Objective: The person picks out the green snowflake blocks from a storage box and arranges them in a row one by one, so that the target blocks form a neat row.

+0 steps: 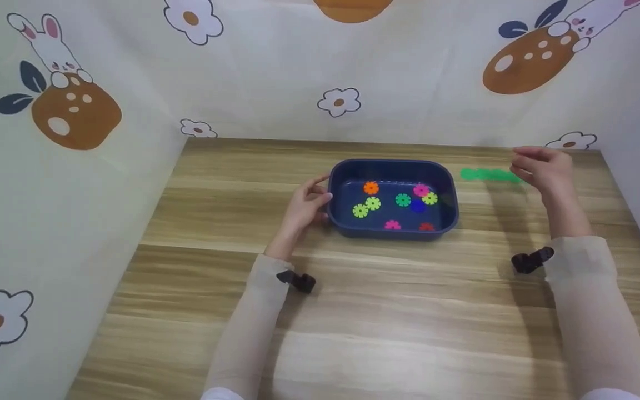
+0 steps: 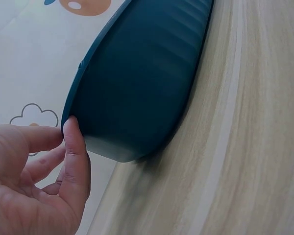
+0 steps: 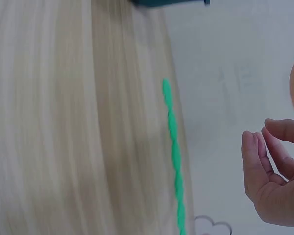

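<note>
A dark blue rectangular tub (image 1: pixel 392 233) stands on the wooden table. Inside it lie several small notched plastic discs, among them an orange disc (image 1: pixel 371 188), a green disc (image 1: pixel 403 200) and a red disc (image 1: pixel 426 227). My left hand (image 1: pixel 304 206) pinches the tub's left rim between thumb and fingers, plainly seen in the left wrist view on the tub wall (image 2: pixel 132 83). To the right of the tub lies a lumpy green strip (image 1: pixel 489 175). Above its right end hovers my right hand (image 1: pixel 545 169), fingers loosely bent, a gap between thumb and fingertips (image 3: pixel 249 142), nothing visible between them.
A cloth wall printed with rabbits and flowers (image 1: pixel 339 103) rises behind the table (image 1: pixel 214 194) and along its left side. A plain pale wall (image 1: pixel 636 139) bounds the right. Each sleeve carries a small black camera mount (image 1: pixel 532 260).
</note>
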`<state>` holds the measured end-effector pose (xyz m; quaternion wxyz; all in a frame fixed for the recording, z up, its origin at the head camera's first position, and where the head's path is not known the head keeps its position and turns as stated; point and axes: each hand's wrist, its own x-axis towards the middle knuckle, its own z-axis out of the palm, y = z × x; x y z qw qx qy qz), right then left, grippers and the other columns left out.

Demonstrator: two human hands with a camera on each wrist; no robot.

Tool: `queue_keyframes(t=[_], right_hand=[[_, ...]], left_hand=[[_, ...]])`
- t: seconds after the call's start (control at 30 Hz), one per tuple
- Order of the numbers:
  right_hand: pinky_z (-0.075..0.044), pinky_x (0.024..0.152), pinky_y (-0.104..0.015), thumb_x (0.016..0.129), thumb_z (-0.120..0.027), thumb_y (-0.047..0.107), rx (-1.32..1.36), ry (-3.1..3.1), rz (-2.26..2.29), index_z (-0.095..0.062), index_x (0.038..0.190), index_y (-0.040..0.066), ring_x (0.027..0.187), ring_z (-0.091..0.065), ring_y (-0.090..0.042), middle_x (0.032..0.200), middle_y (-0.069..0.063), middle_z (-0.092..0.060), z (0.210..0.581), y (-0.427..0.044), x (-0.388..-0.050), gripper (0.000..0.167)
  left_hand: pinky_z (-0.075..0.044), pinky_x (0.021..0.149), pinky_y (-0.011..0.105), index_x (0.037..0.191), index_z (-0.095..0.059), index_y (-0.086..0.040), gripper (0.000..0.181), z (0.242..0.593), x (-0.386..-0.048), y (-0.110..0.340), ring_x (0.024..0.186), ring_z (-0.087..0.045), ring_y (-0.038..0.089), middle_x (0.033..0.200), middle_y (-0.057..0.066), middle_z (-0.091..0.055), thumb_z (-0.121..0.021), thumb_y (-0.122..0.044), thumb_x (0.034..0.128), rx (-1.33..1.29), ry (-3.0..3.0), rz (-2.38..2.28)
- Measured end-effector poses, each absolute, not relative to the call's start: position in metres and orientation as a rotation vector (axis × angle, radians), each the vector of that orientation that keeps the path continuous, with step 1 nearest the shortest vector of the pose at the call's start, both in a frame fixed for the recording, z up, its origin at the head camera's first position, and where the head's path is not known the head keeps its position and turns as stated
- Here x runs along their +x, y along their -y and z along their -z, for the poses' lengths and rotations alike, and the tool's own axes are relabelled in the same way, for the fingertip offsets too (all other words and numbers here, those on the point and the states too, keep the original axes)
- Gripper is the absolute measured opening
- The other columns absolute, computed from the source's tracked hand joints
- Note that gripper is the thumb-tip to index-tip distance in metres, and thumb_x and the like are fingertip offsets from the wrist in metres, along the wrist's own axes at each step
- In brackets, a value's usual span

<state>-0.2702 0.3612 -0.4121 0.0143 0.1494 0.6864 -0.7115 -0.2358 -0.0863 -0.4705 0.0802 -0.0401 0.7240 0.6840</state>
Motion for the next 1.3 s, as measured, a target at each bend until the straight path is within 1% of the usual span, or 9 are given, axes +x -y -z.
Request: queue_keyframes(t=[0.17,0.37,0.5,0.8,0.97,1.1,1.2,1.23,1.3], right_hand=[[-0.061,0.077,-0.018,0.089,-0.070,0.000,0.316,-2.085,2.282,-0.073,0.098,0.009,0.080,-0.067,-0.006,0.088,0.004,-0.066,0.407,-0.335,-0.269,0.013],[-0.062,0.076,-0.020,0.088,-0.070,-0.003,0.186,-1.990,2.334,-0.074,0.100,0.005,0.077,-0.069,-0.009,0.087,0.000,-0.067,0.405,-0.301,-0.269,0.014],[-0.061,0.076,-0.020,0.089,-0.068,-0.005,0.093,-1.991,2.294,-0.073,0.101,0.004,0.077,-0.070,-0.008,0.086,0.000,-0.068,0.408,-0.280,-0.270,0.015],[-0.060,0.078,-0.016,0.091,-0.067,-0.001,-0.005,-2.122,2.070,-0.063,0.114,-0.004,0.081,-0.070,-0.003,0.091,0.006,-0.067,0.417,-0.237,-0.270,0.023],[-0.060,0.076,-0.016,0.092,-0.067,0.001,-0.025,-2.166,1.979,-0.059,0.121,-0.010,0.078,-0.068,0.000,0.088,0.010,-0.069,0.423,-0.219,-0.271,0.033],[-0.061,0.076,-0.019,0.092,-0.070,0.008,-0.023,-2.298,1.798,-0.060,0.124,-0.009,0.077,-0.067,0.000,0.090,0.011,-0.068,0.431,-0.211,-0.273,0.037],[-0.060,0.075,-0.018,0.092,-0.070,0.012,-0.030,-2.362,1.682,-0.061,0.125,-0.007,0.078,-0.066,0.001,0.093,0.010,-0.068,0.438,-0.208,-0.274,0.039],[-0.059,0.074,-0.017,0.092,-0.070,0.012,-0.036,-2.382,1.648,-0.062,0.125,-0.007,0.078,-0.065,0.001,0.096,0.007,-0.069,0.441,-0.208,-0.275,0.039],[-0.056,0.073,-0.012,0.092,-0.070,0.012,-0.054,-2.400,1.602,-0.062,0.126,-0.006,0.080,-0.063,0.004,0.105,-0.003,-0.071,0.446,-0.206,-0.276,0.040]], left_hand=[[-0.053,0.056,0.024,0.142,-0.054,-0.010,0.049,0.470,-0.236,0.087,0.082,-0.055,0.012,0.103,0.006,-0.053,-0.062,-0.001,0.0944,-0.142,-2.152,-2.049],[-0.057,0.060,0.028,0.142,-0.054,-0.010,0.048,0.470,-0.237,0.088,0.082,-0.056,0.011,0.104,0.004,-0.052,-0.062,-0.002,0.0950,-0.130,-2.159,-2.035],[-0.057,0.060,0.029,0.142,-0.054,-0.010,0.048,0.471,-0.237,0.088,0.080,-0.055,0.011,0.102,0.004,-0.051,-0.062,-0.001,0.0950,-0.124,-2.164,-2.032],[-0.060,0.061,0.031,0.142,-0.054,-0.010,0.050,0.471,-0.237,0.089,0.083,-0.057,0.012,0.102,0.005,-0.053,-0.063,-0.001,0.0938,-0.128,-2.170,-2.040],[-0.061,0.064,0.034,0.142,-0.055,-0.011,0.049,0.470,-0.237,0.088,0.085,-0.058,0.013,0.103,0.006,-0.053,-0.063,-0.002,0.0942,-0.128,-2.177,-2.028],[-0.061,0.064,0.034,0.142,-0.055,-0.011,0.049,0.471,-0.237,0.087,0.085,-0.058,0.013,0.103,0.006,-0.054,-0.063,-0.002,0.0943,-0.124,-2.185,-2.025],[-0.060,0.063,0.032,0.141,-0.055,-0.011,0.049,0.471,-0.236,0.087,0.085,-0.058,0.012,0.103,0.006,-0.054,-0.063,-0.001,0.0940,-0.125,-2.183,-2.029],[-0.060,0.063,0.032,0.141,-0.055,-0.010,0.049,0.471,-0.236,0.087,0.084,-0.057,0.012,0.102,0.005,-0.053,-0.063,-0.001,0.0939,-0.115,-2.185,-2.034],[-0.059,0.062,0.031,0.141,-0.055,-0.008,0.048,0.472,-0.236,0.087,0.083,-0.057,0.011,0.100,0.004,-0.053,-0.063,0.000,0.0937,-0.097,-2.186,-2.045]])
